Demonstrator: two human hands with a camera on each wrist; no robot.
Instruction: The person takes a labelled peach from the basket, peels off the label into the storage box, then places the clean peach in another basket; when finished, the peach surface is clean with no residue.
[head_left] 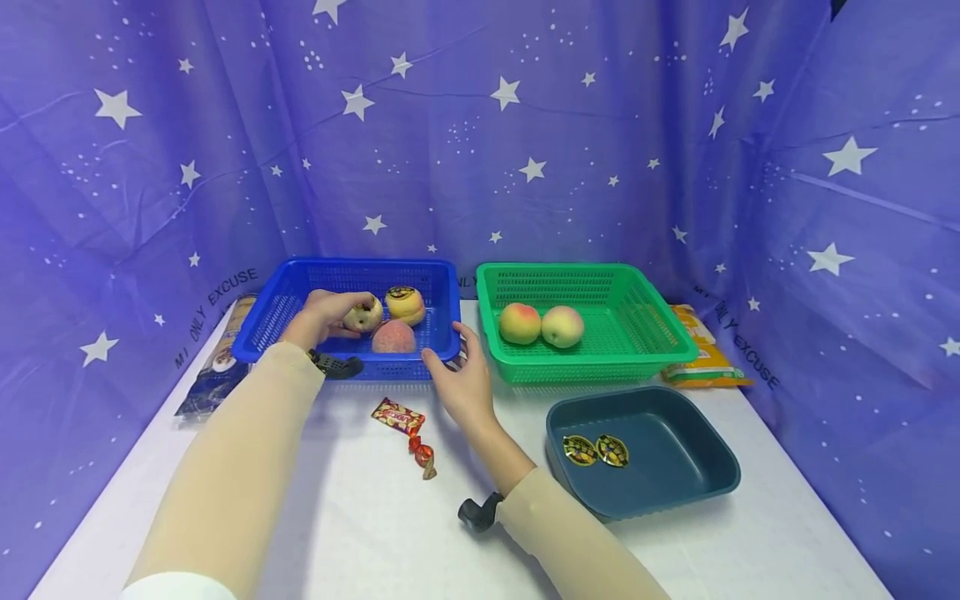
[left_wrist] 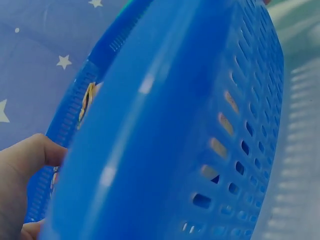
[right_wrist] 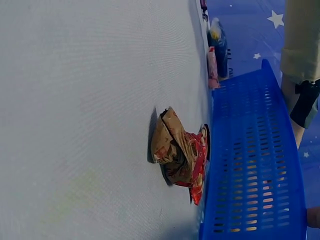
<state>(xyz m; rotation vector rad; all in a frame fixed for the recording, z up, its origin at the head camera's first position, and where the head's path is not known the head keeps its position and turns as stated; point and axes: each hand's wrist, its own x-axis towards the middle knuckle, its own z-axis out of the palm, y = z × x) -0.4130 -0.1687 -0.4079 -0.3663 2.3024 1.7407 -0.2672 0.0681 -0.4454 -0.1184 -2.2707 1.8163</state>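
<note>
Bright head view, faint shadows on white table [head_left: 375, 537], dimmer right wrist view, glare streaks on blue basket [left_wrist: 155, 135]

Inside the green basket [head_left: 585, 369], a hand could enter from above at the right of the two peaches [head_left: 562, 327], but the narrow gap beside the blue basket [head_left: 390, 367] is partly blocked by the right hand [head_left: 467, 379]

A white table [head_left: 375, 533] bears baskets [head_left: 570, 371], a basin [head_left: 675, 450], sweets [head_left: 398, 416], packets [head_left: 701, 354].
</note>
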